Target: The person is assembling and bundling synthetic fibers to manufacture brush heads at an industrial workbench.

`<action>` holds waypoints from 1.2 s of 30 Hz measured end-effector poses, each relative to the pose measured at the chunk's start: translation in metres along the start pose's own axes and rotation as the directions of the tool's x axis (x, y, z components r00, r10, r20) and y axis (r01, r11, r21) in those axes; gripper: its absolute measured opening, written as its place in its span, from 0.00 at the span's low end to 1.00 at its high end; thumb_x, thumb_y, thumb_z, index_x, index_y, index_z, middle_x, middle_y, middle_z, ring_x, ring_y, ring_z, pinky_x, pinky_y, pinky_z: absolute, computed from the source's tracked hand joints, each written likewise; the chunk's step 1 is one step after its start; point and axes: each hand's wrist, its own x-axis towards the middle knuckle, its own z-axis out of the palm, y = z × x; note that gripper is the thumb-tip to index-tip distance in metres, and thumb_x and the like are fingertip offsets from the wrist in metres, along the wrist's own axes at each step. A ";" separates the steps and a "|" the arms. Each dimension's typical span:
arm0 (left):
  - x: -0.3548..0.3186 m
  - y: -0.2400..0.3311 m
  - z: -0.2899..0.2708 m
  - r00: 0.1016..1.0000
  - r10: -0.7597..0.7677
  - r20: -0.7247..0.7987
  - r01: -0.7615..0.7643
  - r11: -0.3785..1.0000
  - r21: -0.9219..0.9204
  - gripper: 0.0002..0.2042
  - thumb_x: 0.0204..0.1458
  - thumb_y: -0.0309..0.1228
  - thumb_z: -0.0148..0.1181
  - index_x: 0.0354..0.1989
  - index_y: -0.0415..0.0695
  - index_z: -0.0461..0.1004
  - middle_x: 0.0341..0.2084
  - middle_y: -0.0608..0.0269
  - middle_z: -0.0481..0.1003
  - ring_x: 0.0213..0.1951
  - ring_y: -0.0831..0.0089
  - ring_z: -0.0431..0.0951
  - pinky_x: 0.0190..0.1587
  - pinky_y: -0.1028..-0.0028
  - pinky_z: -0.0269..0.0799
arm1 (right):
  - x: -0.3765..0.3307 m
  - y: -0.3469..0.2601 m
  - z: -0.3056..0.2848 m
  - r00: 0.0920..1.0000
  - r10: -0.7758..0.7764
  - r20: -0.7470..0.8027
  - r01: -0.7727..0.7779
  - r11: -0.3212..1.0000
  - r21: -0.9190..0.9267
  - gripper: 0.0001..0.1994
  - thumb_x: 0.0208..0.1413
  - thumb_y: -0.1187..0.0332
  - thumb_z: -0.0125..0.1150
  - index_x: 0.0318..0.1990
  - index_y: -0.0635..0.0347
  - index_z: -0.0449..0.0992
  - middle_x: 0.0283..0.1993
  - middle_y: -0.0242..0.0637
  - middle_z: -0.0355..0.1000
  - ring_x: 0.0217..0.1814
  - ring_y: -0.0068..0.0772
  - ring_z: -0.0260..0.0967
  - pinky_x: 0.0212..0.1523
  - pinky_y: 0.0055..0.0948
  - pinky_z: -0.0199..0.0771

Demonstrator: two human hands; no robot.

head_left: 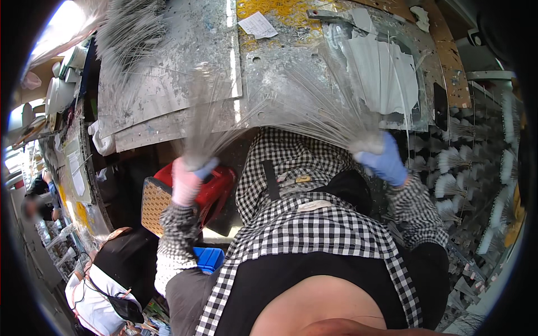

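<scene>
My left hand (188,180), in a pink and blue glove, is closed around the base of a bundle of thin grey strands (203,120), which fans out upward and is blurred. My right hand (388,159), in a blue glove, grips a second bundle of thin grey strands (350,106) by its end. Its strands spread up and leftward over the edge of a paint-stained worktable (280,73). Between the two hands the loose strands nearly meet. Beyond the right bundle lies a white patch (389,81) like spread paste on the table.
A heap of grey strands (131,33) lies at the table's far left. A paper slip (258,26) rests near the far edge. Racks of white-tufted strands (457,162) stand at my right. Left of me are a red stool (218,190) and a blue bin (209,259).
</scene>
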 end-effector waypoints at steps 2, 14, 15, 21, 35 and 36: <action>-0.004 0.009 -0.022 0.961 0.247 -0.122 -0.241 0.969 0.061 0.04 0.55 0.26 0.67 0.32 0.38 0.81 0.22 0.68 0.78 0.23 0.81 0.72 0.30 0.75 0.69 | -0.009 -0.017 -0.012 0.997 0.004 -0.072 -0.012 0.994 -0.111 0.10 0.55 0.69 0.69 0.41 0.65 0.82 0.32 0.37 0.79 0.18 0.18 0.70 0.18 0.21 0.70; -0.041 -0.004 0.143 0.937 -0.185 0.296 0.337 0.698 -0.631 0.09 0.61 0.30 0.65 0.28 0.44 0.77 0.16 0.73 0.71 0.17 0.84 0.66 0.20 0.78 0.59 | 0.041 0.044 0.104 0.971 0.235 -0.036 -0.218 0.942 0.257 0.09 0.54 0.68 0.72 0.38 0.61 0.81 0.33 0.31 0.79 0.32 0.23 0.76 0.34 0.27 0.79; -0.050 -0.009 0.134 0.951 -0.189 0.244 0.289 0.824 -0.488 0.09 0.60 0.29 0.65 0.27 0.44 0.77 0.17 0.72 0.71 0.19 0.83 0.67 0.22 0.76 0.62 | 0.042 0.037 0.093 0.979 0.184 -0.085 -0.147 0.933 0.330 0.09 0.55 0.68 0.71 0.39 0.63 0.82 0.31 0.31 0.79 0.27 0.21 0.74 0.28 0.25 0.76; -0.039 -0.009 0.015 0.818 0.538 -0.205 -0.408 0.793 0.453 0.08 0.61 0.27 0.61 0.27 0.43 0.76 0.18 0.71 0.68 0.22 0.80 0.70 0.26 0.72 0.67 | 0.058 -0.023 0.015 0.985 -0.120 -0.127 0.102 0.986 -0.135 0.15 0.53 0.67 0.73 0.46 0.64 0.79 0.38 0.36 0.82 0.40 0.27 0.80 0.46 0.27 0.80; -0.030 -0.043 0.180 0.942 -0.235 0.238 0.333 0.600 -0.727 0.18 0.55 0.23 0.67 0.55 0.37 0.75 0.39 0.58 0.82 0.38 0.68 0.84 0.42 0.72 0.82 | 0.037 0.073 0.109 0.876 0.369 0.309 -0.427 0.892 0.146 0.25 0.55 0.53 0.74 0.51 0.63 0.79 0.37 0.35 0.79 0.36 0.25 0.78 0.40 0.26 0.82; -0.026 -0.057 0.188 0.972 -0.064 0.224 0.220 0.566 -0.795 0.20 0.55 0.22 0.67 0.57 0.37 0.74 0.42 0.58 0.82 0.43 0.68 0.84 0.47 0.73 0.82 | 0.042 0.077 0.109 0.892 0.305 0.334 -0.355 0.929 0.101 0.28 0.54 0.50 0.75 0.53 0.63 0.78 0.41 0.37 0.81 0.42 0.28 0.79 0.48 0.27 0.82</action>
